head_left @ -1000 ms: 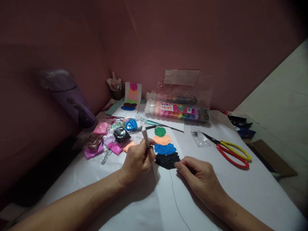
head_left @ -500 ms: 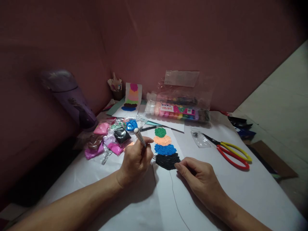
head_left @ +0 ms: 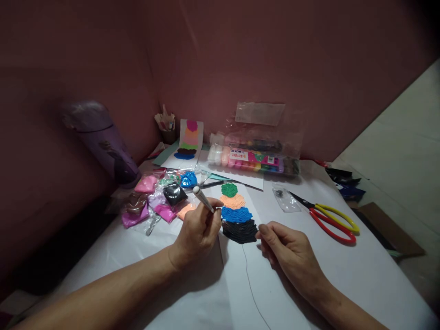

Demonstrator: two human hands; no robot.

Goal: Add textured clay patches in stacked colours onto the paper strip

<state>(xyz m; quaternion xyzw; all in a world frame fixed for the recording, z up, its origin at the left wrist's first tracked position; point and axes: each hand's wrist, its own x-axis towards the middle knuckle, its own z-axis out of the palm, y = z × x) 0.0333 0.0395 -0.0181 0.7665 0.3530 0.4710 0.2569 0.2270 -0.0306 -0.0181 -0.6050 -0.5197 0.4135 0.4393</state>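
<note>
My left hand [head_left: 199, 229] grips a slim tool with a silvery-white, pen-like handle [head_left: 202, 199]; its tip is hidden behind my fingers. Beside it on a white paper strip [head_left: 237, 284] are textured bands of clay: green [head_left: 229, 189], peach [head_left: 233, 200], blue [head_left: 236, 214] and, lowest, black clay [head_left: 239, 231]. At the black band's right edge, my right hand [head_left: 288, 250] has thumb and index finger pinched together; whatever is between them is too small to make out. A thin drawn line runs down the strip below the black clay.
Clay packets [head_left: 174, 194] lie left of the strip. Scissors [head_left: 330, 220] and a small clear bag [head_left: 286, 200] lie to the right. Behind stand a clay pack [head_left: 254, 158], a coloured sample card [head_left: 189, 137], a pen cup [head_left: 167, 133] and a purple bottle [head_left: 106, 142].
My right hand has shifted slightly right, off the black clay's edge. My left hand has turned a little, and the tool's forked tip, visible before, is now hidden.
</note>
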